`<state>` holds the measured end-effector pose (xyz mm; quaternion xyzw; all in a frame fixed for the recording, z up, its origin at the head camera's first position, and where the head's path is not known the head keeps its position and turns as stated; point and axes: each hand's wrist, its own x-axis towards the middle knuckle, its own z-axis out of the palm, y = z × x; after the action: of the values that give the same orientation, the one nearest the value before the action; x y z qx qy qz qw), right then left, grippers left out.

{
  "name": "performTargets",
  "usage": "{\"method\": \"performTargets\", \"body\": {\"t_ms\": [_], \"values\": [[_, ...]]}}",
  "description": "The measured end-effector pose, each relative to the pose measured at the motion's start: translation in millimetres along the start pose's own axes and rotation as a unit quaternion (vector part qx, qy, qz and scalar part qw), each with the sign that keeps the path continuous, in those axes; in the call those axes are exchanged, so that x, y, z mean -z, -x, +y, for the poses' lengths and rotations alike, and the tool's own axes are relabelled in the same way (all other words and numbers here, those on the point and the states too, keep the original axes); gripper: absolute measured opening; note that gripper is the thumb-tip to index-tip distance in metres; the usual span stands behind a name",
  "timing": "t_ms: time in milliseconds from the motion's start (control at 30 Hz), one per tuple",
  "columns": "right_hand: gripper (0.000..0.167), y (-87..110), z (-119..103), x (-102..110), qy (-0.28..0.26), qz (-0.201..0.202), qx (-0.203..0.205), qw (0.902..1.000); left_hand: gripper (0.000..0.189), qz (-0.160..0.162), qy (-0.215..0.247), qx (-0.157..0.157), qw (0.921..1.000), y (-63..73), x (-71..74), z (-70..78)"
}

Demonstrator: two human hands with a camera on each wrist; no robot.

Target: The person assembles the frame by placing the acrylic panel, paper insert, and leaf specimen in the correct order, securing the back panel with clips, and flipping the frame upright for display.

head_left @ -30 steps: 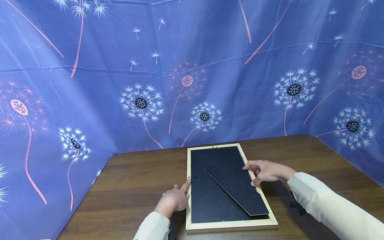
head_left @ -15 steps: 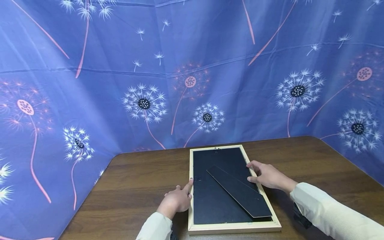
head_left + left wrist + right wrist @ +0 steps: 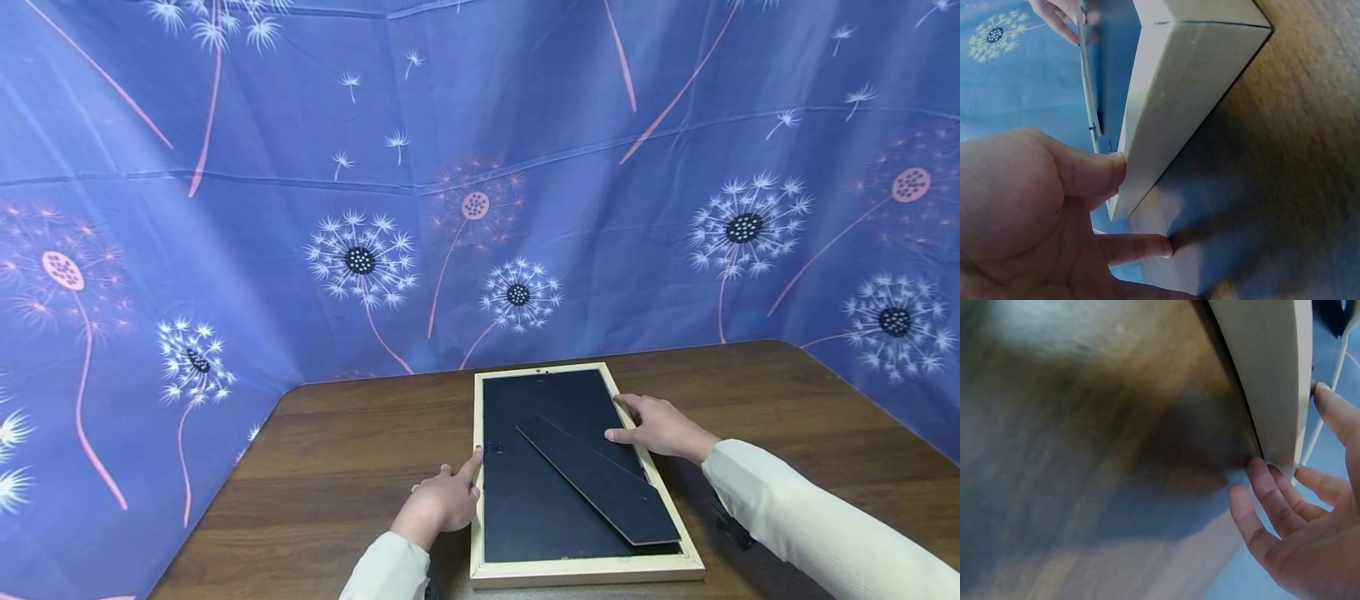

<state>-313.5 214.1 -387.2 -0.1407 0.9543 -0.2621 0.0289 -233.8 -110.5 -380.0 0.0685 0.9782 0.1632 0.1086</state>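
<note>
A pale wooden picture frame (image 3: 592,572) lies on the table with its back up. Its black backing board (image 3: 551,521) carries a black easel stand (image 3: 607,492), slanted toward the near right corner. My left hand (image 3: 441,502) is at the left rail; in the left wrist view one digit touches the rail's upper edge while straight fingers (image 3: 1138,245) reach down to the table. My right hand (image 3: 663,427) spans the right rail, thumb (image 3: 1335,407) over the board's edge near a small dark tab, other fingers loosely bent along the outer side.
The brown wooden table (image 3: 360,442) extends to both sides of the frame. A blue cloth with dandelion prints (image 3: 585,183) hangs behind the table and along its sides.
My right hand has slid slightly away along the right rail, its thumb now farther over the board. The left hand keeps its place on the frame. The view has shifted slightly.
</note>
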Motion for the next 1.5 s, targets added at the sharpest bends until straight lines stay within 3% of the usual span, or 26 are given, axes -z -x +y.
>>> {"method": "performTargets", "body": {"t_ms": [267, 533, 1033, 1500], "values": [[0.079, -8.4, -0.6, 2.6, -0.005, 0.013, -0.031, 0.9994, 0.052, 0.002, -0.007, 0.001, 1.0000, -2.4, -1.7, 0.8], [0.074, -6.2, -1.1, -3.6, -0.049, 0.042, -0.067, 0.9957, 0.052, -0.005, -0.007, 0.005, 1.0000, -1.9, -3.2, 1.3], [0.072, -3.4, -3.6, -9.5, -0.080, 0.057, -0.086, 0.9915, 0.051, 0.003, -0.009, 0.004, 1.0000, -0.5, -2.5, 1.4], [0.064, -3.1, -9.5, -9.3, -0.058, 0.067, -0.079, 0.9929, 0.052, 0.001, -0.005, 0.002, 1.0000, -0.6, -2.2, 0.6]]}}
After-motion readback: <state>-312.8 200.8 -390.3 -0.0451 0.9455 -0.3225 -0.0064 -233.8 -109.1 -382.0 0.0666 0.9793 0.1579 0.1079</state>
